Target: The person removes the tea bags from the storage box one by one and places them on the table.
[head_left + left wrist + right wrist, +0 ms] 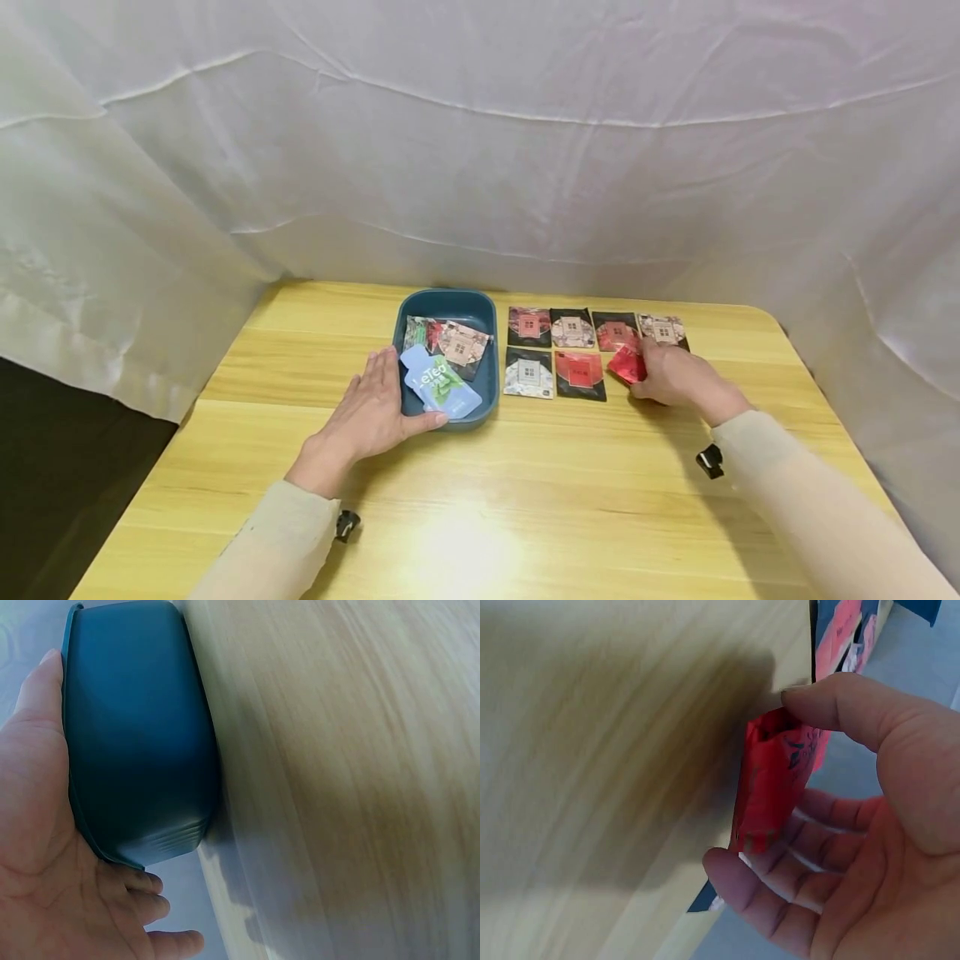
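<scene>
My right hand [681, 379] pinches a small red packet [769, 784] between thumb and fingers, close above the table. In the head view the packet overlaps the lower edge of a red-and-black sachet [617, 327]. My left hand [367, 412] rests against the left side of a dark teal tray [491, 375], fingers extended along the rim and thumb at its front corner. Inside the tray lie a light blue "LeTea" pouch [442, 385], a pink-patterned sachet [462, 346] and a green-patterned packet [417, 332], partly covered.
Right of the tray, flat sachets form two rows. Several are in the back row, including a floral one [664, 327] at its right end; a white one [528, 372] and a red one [581, 375] lie in front. A pale curtain [480, 192] hangs behind the wooden table [525, 500].
</scene>
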### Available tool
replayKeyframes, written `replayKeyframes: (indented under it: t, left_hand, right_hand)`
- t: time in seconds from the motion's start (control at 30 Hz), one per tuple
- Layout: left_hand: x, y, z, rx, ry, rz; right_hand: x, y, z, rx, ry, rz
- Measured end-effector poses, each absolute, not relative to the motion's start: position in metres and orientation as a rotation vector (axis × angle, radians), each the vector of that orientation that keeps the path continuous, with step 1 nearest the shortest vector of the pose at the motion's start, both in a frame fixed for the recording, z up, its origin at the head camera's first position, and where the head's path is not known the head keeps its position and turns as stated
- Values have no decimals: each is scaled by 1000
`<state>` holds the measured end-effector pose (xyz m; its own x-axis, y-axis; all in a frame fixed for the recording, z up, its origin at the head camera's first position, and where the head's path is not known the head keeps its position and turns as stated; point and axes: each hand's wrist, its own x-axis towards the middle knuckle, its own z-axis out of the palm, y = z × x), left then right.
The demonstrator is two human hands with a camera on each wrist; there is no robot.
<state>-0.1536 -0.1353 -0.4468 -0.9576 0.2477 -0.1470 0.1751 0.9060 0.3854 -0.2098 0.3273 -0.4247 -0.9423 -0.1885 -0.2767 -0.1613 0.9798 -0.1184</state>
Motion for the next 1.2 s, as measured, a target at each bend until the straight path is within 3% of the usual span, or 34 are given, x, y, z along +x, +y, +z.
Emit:
replayKeyframes:
  t: [0.47, 0.93, 1.2]
  left_hand:
    - [-154, -137, -448, 323, 2877, 555]
    - [-153, -137, -448, 318, 2876, 563]
    - [-153, -136, -446, 327, 2874, 564]
  right_hand:
    - [-206, 310, -428, 83, 2804, -207]
    - [-205, 301, -432, 84, 2818, -145]
    - [-207, 293, -414, 121, 2919, -150]
